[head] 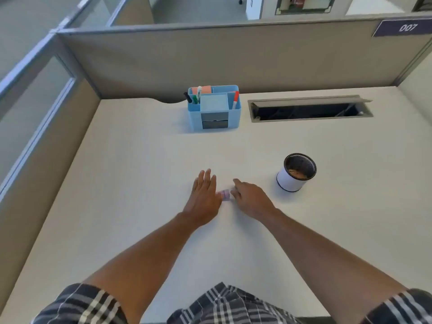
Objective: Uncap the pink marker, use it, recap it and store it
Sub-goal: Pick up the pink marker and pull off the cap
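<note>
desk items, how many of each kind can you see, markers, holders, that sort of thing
Markers standing in the blue plastic desk organizer: 3, a black-capped one, a green-and-white one, a red-and-white one
Small pink object (blurred) on the desk between the left hand and right hand: 1
Holders: 2, the organizer and a round black-mesh cup with a white band
Total: 6

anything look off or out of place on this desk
Nothing is spilled or broken. Two things stand out: the mesh pen cup stands upright but seems to hold no pens, and the cable hatch at the back of the desk is open. The blue organizer looks tidy.
</note>
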`<state>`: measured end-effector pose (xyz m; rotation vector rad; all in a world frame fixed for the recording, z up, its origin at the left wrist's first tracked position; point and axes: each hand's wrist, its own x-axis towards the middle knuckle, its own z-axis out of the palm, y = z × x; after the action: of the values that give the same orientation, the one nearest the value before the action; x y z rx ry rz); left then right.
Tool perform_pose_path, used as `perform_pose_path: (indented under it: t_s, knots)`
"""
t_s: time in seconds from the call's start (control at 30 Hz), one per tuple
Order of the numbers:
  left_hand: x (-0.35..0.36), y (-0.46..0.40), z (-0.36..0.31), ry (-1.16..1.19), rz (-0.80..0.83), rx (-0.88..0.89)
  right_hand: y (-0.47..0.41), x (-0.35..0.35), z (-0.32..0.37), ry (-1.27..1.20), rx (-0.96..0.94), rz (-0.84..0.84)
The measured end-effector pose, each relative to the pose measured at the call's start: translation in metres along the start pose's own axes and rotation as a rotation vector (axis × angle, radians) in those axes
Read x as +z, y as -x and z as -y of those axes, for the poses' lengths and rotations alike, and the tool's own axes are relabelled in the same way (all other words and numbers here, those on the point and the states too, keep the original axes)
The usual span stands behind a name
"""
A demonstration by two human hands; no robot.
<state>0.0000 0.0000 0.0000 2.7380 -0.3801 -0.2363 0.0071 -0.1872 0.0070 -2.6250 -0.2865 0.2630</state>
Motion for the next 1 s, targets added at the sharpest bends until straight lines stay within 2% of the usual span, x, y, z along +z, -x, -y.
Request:
perform_pose_path:
  t_s: [0.17, 0.37, 0.5, 0.7, 1.0]
  knots:
    - [0.011, 0.002, -0.004, 0.008, 0.062, 0.009, -0.001, 0.011, 0.001, -0.167, 0.001, -0.027]
    - [0.009, 0.000, -0.016, 0.205, 0.026, -0.002, 0.001, 0.019, -0.004, -0.341, 0.008, -0.022]
    - [-0.006, 0.003, -0.024, 0.340, -0.056, 0.014, 0.010, 0.002, -0.007, -0.637, 0.110, 0.062]
    - [-0.022, 0.011, -0.030, 0.602, -0.009, 0.010, 0.022, -0.026, -0.009, -0.876, 0.084, 0.100]
    - [-0.034, 0.016, -0.045, 0.797, -0.016, -0.066, 0.029, -0.046, -0.002, -0.952, -0.015, 0.104]
